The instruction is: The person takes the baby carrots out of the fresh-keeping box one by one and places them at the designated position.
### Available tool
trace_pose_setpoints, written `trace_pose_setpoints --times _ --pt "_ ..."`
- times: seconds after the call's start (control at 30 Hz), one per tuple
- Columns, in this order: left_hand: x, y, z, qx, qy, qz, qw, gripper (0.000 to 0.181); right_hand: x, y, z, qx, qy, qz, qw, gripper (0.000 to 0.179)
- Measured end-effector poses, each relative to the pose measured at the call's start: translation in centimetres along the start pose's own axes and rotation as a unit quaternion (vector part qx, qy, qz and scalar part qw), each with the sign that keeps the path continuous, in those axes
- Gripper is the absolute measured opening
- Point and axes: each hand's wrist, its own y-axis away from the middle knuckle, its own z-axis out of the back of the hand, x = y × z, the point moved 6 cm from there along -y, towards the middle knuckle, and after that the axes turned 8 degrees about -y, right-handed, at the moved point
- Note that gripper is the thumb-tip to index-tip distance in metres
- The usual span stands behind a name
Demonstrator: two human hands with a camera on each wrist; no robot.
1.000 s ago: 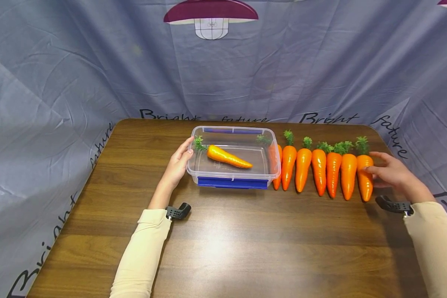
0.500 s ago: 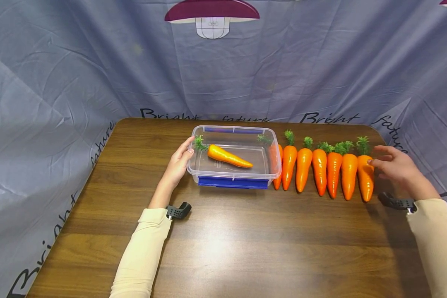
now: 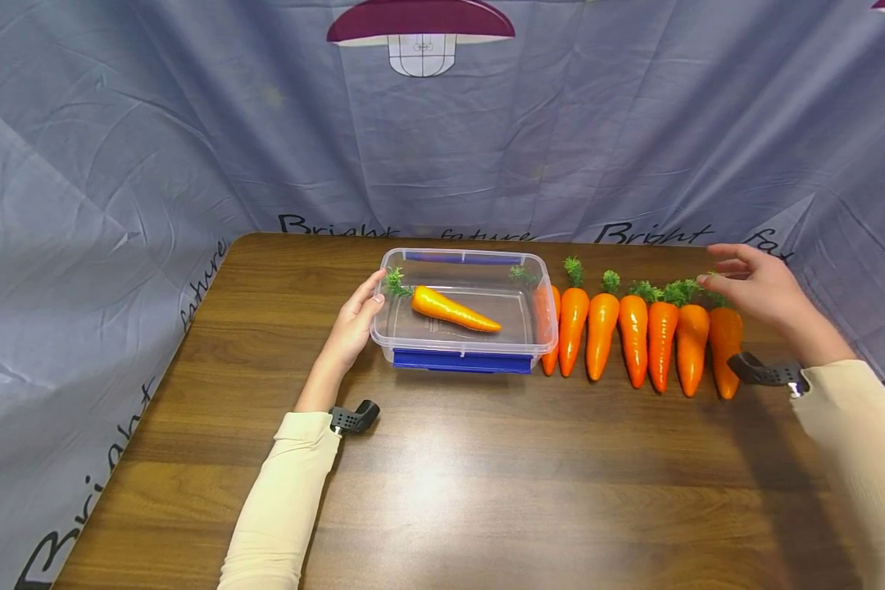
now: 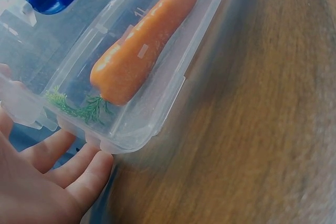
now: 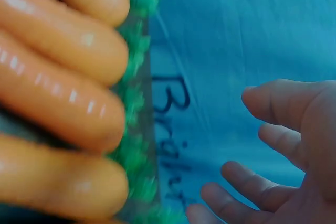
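Note:
A clear plastic container (image 3: 460,348) with blue clips stands on the table, one orange carrot (image 3: 453,310) with green leaves lying inside it. My left hand (image 3: 356,321) touches the container's left end from outside; in the left wrist view its fairly straight fingers (image 4: 94,179) rest against the wall. To the right of the container, several carrots (image 3: 600,336) lie side by side, tips toward me. Above the leafy top of the rightmost carrot (image 3: 724,348), my right hand (image 3: 767,291) hovers with spread fingers and nothing in them, as the right wrist view also shows.
The wooden table (image 3: 428,492) ends at the back against a blue-grey printed curtain (image 3: 442,156), which also hangs at both sides. The leftmost carrot of the row is partly seen through the container's right wall.
My right hand has come off the rightmost carrot and moved up and away toward its leaves and the table's back edge. My left hand, the container and the carrots stay put.

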Motion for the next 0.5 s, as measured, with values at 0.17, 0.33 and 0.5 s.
trace_pose_setpoints --times 0.17,0.33,0.5 --pt "0.0 0.0 0.1 0.003 -0.003 0.001 1.0 0.051 3.6 -1.1 -1.5 0.044 -0.003 0.008 0.999 0.073" --pt "0.1 0.0 0.1 0.0 -0.004 0.002 1.0 0.051 7.6 -2.0 -3.6 0.086 -0.004 0.04 0.9955 0.068" --pt "0.0 0.0 0.0 0.001 -0.001 0.003 1.0 0.051 11.5 -2.4 -6.3 0.126 -0.003 0.078 0.989 0.063"
